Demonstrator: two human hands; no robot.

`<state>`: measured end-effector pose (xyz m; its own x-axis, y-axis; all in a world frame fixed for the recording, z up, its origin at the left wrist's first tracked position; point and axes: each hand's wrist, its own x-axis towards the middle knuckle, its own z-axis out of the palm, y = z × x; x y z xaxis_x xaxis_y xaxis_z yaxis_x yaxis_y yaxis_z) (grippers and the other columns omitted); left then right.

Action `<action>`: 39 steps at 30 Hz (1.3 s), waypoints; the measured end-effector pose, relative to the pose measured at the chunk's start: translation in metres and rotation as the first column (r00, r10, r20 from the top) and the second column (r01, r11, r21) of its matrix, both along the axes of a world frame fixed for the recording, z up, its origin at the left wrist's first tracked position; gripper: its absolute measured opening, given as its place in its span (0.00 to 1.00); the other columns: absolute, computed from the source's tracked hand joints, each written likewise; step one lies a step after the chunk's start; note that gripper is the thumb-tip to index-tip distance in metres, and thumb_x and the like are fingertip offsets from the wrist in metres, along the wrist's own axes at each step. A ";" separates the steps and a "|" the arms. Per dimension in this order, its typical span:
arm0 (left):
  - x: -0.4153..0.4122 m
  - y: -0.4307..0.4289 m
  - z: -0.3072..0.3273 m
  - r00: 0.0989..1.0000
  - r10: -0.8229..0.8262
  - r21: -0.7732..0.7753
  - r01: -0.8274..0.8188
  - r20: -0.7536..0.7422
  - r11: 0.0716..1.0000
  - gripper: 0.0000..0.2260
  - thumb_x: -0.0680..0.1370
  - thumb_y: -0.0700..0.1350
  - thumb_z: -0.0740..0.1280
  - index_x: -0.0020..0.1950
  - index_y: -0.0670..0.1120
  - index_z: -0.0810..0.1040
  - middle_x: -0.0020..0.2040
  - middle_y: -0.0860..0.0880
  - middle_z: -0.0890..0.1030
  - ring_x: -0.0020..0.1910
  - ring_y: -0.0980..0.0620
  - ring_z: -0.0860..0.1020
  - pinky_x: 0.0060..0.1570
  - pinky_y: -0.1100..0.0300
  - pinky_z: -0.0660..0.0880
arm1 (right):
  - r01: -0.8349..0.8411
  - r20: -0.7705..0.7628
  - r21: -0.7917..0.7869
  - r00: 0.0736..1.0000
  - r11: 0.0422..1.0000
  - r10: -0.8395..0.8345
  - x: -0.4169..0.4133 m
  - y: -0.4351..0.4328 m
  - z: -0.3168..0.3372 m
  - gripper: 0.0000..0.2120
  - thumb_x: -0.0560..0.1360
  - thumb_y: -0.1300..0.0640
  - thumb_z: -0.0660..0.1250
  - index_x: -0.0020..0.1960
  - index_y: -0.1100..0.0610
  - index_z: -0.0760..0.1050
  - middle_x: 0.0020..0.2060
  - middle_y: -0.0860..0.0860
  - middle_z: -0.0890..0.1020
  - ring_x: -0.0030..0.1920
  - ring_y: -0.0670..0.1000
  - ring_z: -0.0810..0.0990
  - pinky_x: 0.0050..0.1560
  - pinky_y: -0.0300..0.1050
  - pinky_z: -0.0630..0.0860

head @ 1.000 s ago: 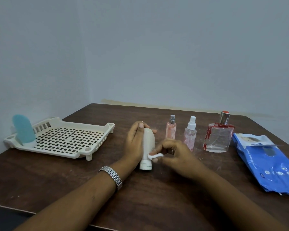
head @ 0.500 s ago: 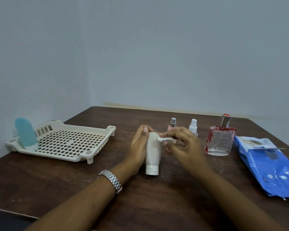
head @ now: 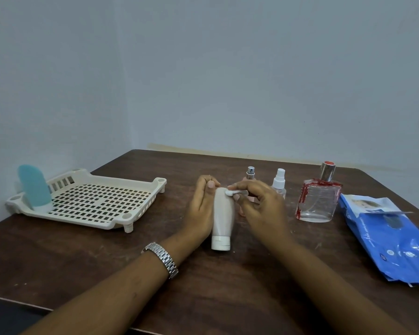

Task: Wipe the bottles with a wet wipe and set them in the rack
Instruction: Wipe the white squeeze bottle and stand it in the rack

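Observation:
A beige tube bottle (head: 223, 217) stands cap-down on the brown table (head: 107, 259). My left hand (head: 201, 209) grips its left side, thumb at its top. My right hand (head: 259, 206) pinches a small folded wet wipe (head: 229, 192) against the bottle's upper end. Behind my right hand stand a pink spray bottle (head: 250, 174), partly hidden, and a clear spray bottle (head: 279, 183). A square glass perfume bottle (head: 317, 199) with red trim stands to their right. The cream rack (head: 94, 204) at left holds a teal bottle (head: 34, 187) upright in its far left corner.
A blue pack of wet wipes (head: 392, 240) lies at the table's right edge, its flap lifted. Walls close in behind and to the left of the table. The table's near edge runs under my forearms.
My right hand has carried the wipe up the beige bottle, from near its cap to its top end. The left hand has kept its hold.

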<state>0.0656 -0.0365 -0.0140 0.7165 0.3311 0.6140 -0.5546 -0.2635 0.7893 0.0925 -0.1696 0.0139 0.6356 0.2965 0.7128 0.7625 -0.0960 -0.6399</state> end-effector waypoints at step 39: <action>-0.009 -0.011 0.009 0.912 -0.356 -0.489 0.222 -0.202 0.844 0.27 0.76 0.64 0.47 0.57 0.44 0.72 0.43 0.47 0.79 0.38 0.54 0.80 0.36 0.61 0.78 | 0.014 0.266 -0.217 0.963 0.976 0.045 -0.007 0.004 -0.012 0.15 0.72 0.67 0.63 0.54 0.55 0.81 0.47 0.46 0.78 0.49 0.40 0.75 0.49 0.26 0.70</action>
